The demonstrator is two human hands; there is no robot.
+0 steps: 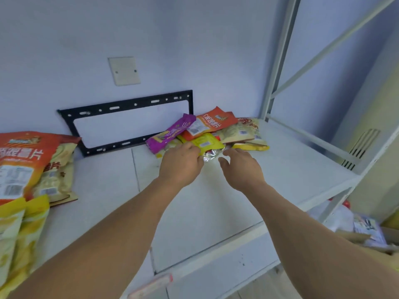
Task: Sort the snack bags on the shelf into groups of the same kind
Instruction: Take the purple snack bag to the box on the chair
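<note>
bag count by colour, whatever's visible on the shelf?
Orange bags: 2
Purple bag: 1
Cream bags: 2
Yellow bags: 4
Total: 9 visible; the pile may hide more.

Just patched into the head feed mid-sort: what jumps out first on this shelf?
Both hands reach to a jumbled pile of snack bags at the back right of the shelf: the left hand grips a yellow bag, the right hand hovers open beside it. A purple bag and an orange bag top that pile. At far left, large orange and yellow bags already lie grouped.
</note>
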